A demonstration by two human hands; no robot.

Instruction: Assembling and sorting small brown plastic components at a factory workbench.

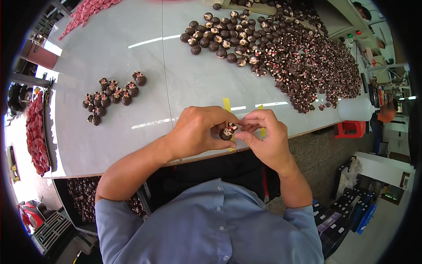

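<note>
Close to the table's near edge, a small figurine (226, 133) with a round dark-brown head, pale face and a small dark, red and white body is between my two hands. My left hand (198, 131) grips its head between thumb and fingers. From the other side, my right hand (266, 137) has its thumb and curled fingertips at the small body; the exact contact is partly hidden. On the left part of the table stands a group of similar assembled figurines (105, 99), dark round heads with pale and red parts.
Many round dark-brown heads (224, 33) with pale faces lie at the far middle. A large heap of small dark, red and white bodies (307, 66) spreads at right. Yellow tape strips (227, 104) mark the table (110, 145). Red pieces (38, 132) fill a tray at left; a red stool (351, 129) stands right.
</note>
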